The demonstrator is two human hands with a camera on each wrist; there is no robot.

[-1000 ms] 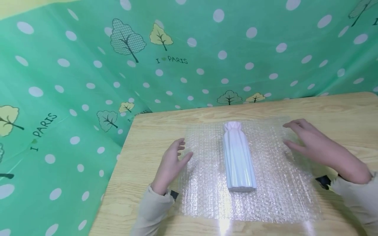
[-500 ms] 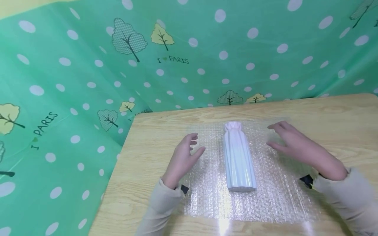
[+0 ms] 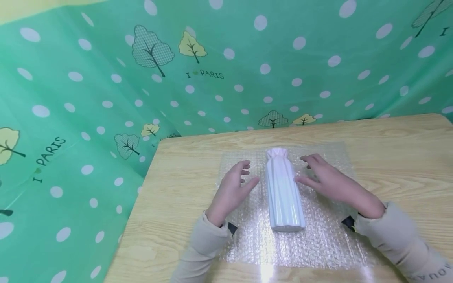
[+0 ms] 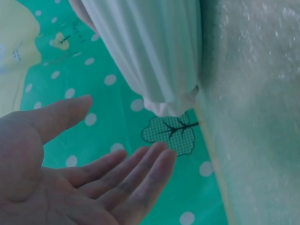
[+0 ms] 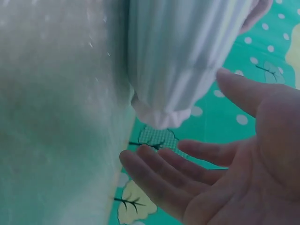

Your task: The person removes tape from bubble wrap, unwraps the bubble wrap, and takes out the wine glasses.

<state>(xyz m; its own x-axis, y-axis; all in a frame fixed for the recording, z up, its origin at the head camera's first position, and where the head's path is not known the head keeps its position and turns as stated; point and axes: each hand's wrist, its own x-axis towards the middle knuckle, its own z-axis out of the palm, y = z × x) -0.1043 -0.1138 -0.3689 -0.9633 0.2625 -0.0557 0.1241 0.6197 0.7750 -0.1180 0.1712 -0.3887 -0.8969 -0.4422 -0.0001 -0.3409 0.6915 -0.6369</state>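
A pleated ceramic vase (image 3: 284, 192), pale blue fading to pink at its gathered neck, lies on its side on a sheet of bubble wrap (image 3: 247, 243). Its neck points to the far side of the table. Left of the vase hovers my left hand (image 3: 231, 190), fingers extended and thumb apart, holding nothing. My right hand (image 3: 329, 182) is at the vase's right, its thumb tip very close to the side; whether it touches I cannot tell. Both wrist views show the vase (image 4: 150, 51) beyond spread fingers and bare palms.
The bubble wrap lies flat on a light wooden table (image 3: 170, 196). Behind and to the left hangs a green dotted cloth (image 3: 212, 51) printed with trees. Bright light reflects near the table's front.
Both hands have moved inward over the bubble wrap, the left one rightward and the right one leftward, closer to the vase. The vase has stayed in place.
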